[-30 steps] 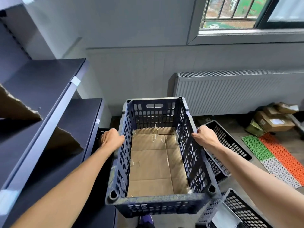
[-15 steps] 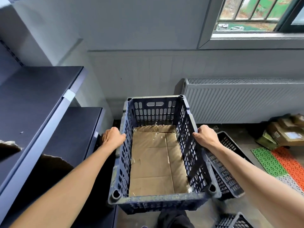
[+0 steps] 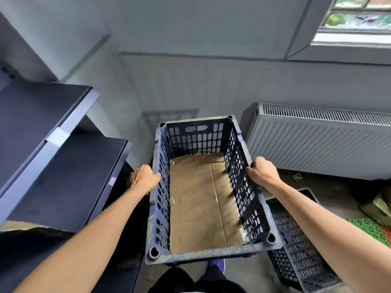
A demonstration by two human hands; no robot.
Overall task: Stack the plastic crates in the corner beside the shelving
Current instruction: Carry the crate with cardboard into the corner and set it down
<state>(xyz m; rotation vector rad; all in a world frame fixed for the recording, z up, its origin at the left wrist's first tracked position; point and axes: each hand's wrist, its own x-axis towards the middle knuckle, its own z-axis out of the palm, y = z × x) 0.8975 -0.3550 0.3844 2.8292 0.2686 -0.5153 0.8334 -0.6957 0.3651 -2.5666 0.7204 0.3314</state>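
Crate [image 3: 206, 193]: held up, corner ahead, shelving [image 3: 48, 144] left.
Left hand [image 3: 143, 179]: clamped on left rim.
Right hand [image 3: 262, 172]: clamped on right rim.
Long axis: pointing away toward the corner (hands equally near).

The crate [image 3: 211, 253] is dark navy plastic, its walls pierced by a grid of small oval slots, its rim scuffed with pale grey-green marks. Plain brown cardboard [image 3: 203, 204] lines its bottom. A second crate [image 3: 296, 246] is black with a fine mesh pattern. The shelving [image 3: 63, 166] is dark blue-grey. The radiator [image 3: 321, 140] is white and ribbed. The mats [image 3: 370, 229] are green and orange lattice.
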